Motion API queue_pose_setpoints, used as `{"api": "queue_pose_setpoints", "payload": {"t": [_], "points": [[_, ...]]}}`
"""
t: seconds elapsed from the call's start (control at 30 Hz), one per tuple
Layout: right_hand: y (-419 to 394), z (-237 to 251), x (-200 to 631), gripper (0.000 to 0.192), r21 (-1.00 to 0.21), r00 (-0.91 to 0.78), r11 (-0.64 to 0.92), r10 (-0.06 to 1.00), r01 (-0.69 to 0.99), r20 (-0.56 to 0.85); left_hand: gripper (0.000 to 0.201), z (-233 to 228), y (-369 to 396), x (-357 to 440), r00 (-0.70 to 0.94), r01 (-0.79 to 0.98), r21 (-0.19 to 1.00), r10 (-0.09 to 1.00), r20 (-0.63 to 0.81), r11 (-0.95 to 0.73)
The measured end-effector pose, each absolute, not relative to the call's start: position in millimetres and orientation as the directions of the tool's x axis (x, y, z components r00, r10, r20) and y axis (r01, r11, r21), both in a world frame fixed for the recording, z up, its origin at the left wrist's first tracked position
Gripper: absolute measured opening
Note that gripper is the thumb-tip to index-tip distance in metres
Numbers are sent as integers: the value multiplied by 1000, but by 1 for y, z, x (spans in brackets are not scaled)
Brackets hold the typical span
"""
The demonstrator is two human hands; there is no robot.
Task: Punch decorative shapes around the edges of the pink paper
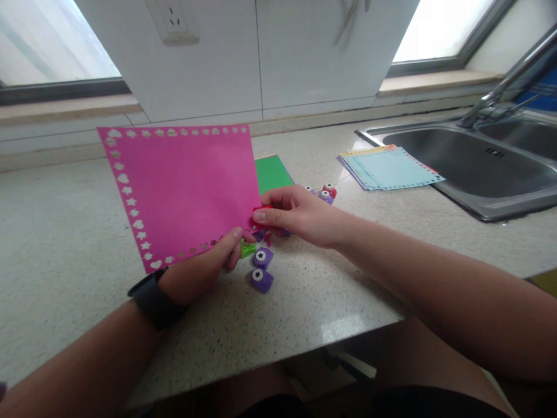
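Observation:
My left hand (225, 248) is closed on the lower edge of a pink sheet of paper (195, 186), thumb in front, and keeps it tilted up above the counter. Punched hearts, stars and flowers line the sheet's top, left and bottom edges. At its lower right corner my right hand (300, 213) grips a small red craft punch (263, 212), thumb on top; the fingers partly hide it. Below the hands lie two purple craft punches (261, 280) and a green craft punch (248, 249), partly covered by my left fingers.
Behind the pink sheet lies green paper (274, 174). More punches, including a red one (329, 190), sit beyond my right hand. A stack of punched coloured sheets (395, 168) touches the sink rim (467, 210) at right. The counter's front edge (304, 355) is close to me.

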State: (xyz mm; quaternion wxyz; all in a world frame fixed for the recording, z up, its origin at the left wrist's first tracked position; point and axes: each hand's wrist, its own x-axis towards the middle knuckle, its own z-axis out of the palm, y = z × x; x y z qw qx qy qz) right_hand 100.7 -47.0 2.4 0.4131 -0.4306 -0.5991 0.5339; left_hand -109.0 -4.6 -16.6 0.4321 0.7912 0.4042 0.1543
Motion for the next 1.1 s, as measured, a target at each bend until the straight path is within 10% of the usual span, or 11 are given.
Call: {"api": "queue_pose_setpoints", "payload": {"t": [1.1], "points": [[-47, 3, 102, 37, -991, -298, 42, 955, 124, 3, 58, -24, 2, -116, 672, 453, 853, 729, -133, -262]]}}
